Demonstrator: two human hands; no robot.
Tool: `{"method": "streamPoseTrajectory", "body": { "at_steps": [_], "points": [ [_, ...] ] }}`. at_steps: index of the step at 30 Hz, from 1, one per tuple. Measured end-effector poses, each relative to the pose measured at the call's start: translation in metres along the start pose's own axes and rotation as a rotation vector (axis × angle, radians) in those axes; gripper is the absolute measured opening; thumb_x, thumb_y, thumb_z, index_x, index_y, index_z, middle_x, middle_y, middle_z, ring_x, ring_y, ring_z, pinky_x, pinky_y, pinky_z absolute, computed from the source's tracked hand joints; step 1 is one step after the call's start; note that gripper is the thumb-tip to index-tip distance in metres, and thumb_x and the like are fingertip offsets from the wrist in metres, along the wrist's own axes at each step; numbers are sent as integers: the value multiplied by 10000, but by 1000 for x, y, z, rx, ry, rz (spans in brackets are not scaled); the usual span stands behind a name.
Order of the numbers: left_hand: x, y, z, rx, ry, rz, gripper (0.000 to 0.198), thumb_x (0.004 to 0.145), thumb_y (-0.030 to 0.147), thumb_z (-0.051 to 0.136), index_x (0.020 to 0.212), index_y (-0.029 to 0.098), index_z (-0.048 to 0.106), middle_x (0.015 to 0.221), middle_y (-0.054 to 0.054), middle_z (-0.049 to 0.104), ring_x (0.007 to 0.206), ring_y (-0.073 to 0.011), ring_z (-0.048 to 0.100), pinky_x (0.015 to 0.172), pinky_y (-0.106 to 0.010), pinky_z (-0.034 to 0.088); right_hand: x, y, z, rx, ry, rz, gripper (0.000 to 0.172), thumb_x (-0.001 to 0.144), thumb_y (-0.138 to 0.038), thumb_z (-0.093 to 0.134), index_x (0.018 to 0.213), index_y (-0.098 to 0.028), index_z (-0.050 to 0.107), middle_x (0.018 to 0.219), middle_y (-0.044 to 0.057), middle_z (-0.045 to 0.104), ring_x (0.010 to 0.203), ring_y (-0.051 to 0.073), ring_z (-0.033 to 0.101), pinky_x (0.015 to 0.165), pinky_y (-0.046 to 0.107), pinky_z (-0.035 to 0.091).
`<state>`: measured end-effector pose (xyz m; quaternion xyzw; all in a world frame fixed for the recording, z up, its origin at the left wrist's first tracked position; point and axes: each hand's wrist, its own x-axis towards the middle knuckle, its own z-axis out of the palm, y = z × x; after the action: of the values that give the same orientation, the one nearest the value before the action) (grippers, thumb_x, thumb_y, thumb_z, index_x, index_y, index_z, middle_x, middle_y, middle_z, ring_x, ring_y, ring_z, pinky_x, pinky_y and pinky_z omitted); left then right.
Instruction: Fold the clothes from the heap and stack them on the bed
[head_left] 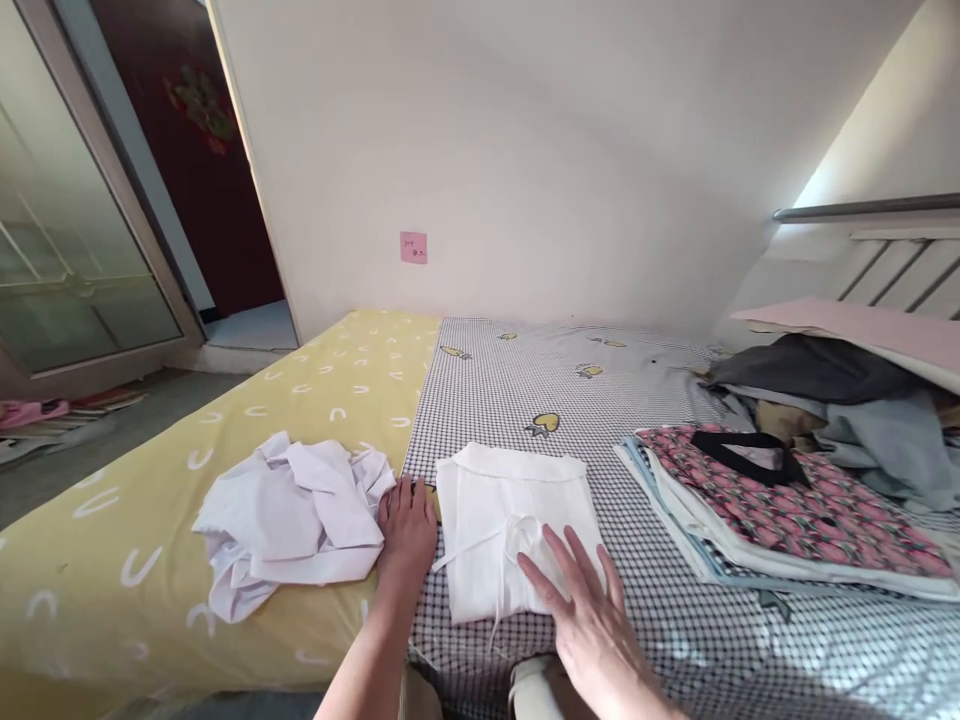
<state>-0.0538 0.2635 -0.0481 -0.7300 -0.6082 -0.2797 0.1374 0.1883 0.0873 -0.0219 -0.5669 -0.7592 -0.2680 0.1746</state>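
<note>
A white garment (487,500) lies folded into a rough rectangle on the checked sheet, with thin ties and a small ring of cord on top. My right hand (589,610) is spread over its lower right part, fingers apart and holding nothing. Between this garment and a crumpled white garment (300,510), my left hand (409,520) lies flat on the bed, its fingers stretched out. The left hand's edge is beside the crumpled cloth; whether it presses on it I cannot tell.
To the right is a stack of folded clothes topped by a pink patterned shirt (795,500). Behind it sits a heap of dark and grey clothes (825,375) under a pink board (877,335). A yellow sheet (247,430) covers the bed's left side. A metal rail (870,208) runs at right.
</note>
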Motion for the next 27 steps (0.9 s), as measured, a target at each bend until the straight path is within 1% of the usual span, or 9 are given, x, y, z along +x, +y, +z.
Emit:
{"method": "streamPoseTrajectory", "body": {
  "at_steps": [4, 7, 10, 12, 14, 19, 23, 25, 27],
  "points": [
    [0, -3, 3, 37, 44, 25, 423, 999, 185, 420, 1314, 74, 680, 1429, -228, 646, 1323, -345, 590, 1159, -537, 387, -1, -8, 33, -64, 64, -60, 911, 761, 68, 560, 1546, -382, 457, 1603, 78, 502, 1471, 365, 446, 1126, 640, 397],
    [2, -5, 6, 44, 64, 32, 411, 993, 185, 426, 1290, 83, 692, 1399, -223, 668, 1317, -335, 593, 1153, -531, 393, 0, -14, 45, -36, 84, -9, 773, 777, 37, 577, 1434, -370, 580, 1543, 70, 567, 1404, 370, 514, 1089, 626, 432],
    [3, -6, 10, 60, 72, 28, 414, 991, 185, 422, 1301, 100, 684, 1398, -209, 673, 1311, -317, 599, 1150, -517, 404, 5, -18, 45, 47, 54, 51, 662, 797, -6, 607, 1348, -372, 644, 1496, 53, 611, 1373, 361, 545, 1095, 591, 440],
    [4, -7, 12, 64, 73, 23, 424, 992, 187, 412, 1310, 97, 677, 1406, -212, 667, 1308, -317, 601, 1149, -518, 410, 10, -19, 43, 105, 2, 74, 632, 806, -24, 622, 1331, -375, 659, 1481, 50, 626, 1368, 354, 554, 1103, 569, 441],
    [4, -9, 14, 50, 73, 22, 433, 996, 199, 400, 1311, 89, 676, 1413, -222, 658, 1312, -326, 599, 1147, -525, 416, 13, -18, 43, 142, -47, 89, 626, 811, -34, 633, 1331, -380, 666, 1492, 50, 620, 1375, 356, 552, 1111, 562, 437],
    [5, -13, 18, -8, 63, 2, 440, 984, 210, 403, 1297, 102, 691, 1406, -229, 660, 1289, -349, 613, 1131, -565, 432, 20, -13, 41, 175, -96, 123, 628, 828, 1, 610, 1301, -404, 692, 1493, 21, 631, 1360, 334, 583, 1101, 520, 464],
    [7, -17, 17, 19, 54, 53, 446, 970, 216, 414, 1286, 75, 696, 1383, -252, 668, 1282, -361, 616, 1111, -556, 453, 29, -12, 35, 254, -222, 153, 661, 830, -23, 645, 1372, -402, 649, 1495, 29, 631, 1362, 342, 587, 1080, 525, 495],
    [8, -19, 18, 27, 77, 83, 451, 964, 208, 401, 1272, 71, 701, 1359, -255, 681, 1269, -356, 625, 1111, -549, 454, 34, -13, 32, 270, -263, 164, 640, 829, -61, 681, 1377, -389, 649, 1499, 41, 629, 1366, 367, 580, 1081, 553, 494],
    [9, -22, 21, 21, 126, 85, 453, 957, 215, 389, 1240, 79, 715, 1315, -250, 707, 1226, -353, 647, 1098, -551, 464, 40, -13, 29, 304, -278, 180, 575, 848, -63, 660, 1325, -384, 686, 1481, 30, 645, 1351, 354, 594, 1080, 537, 499]
  ]
}}
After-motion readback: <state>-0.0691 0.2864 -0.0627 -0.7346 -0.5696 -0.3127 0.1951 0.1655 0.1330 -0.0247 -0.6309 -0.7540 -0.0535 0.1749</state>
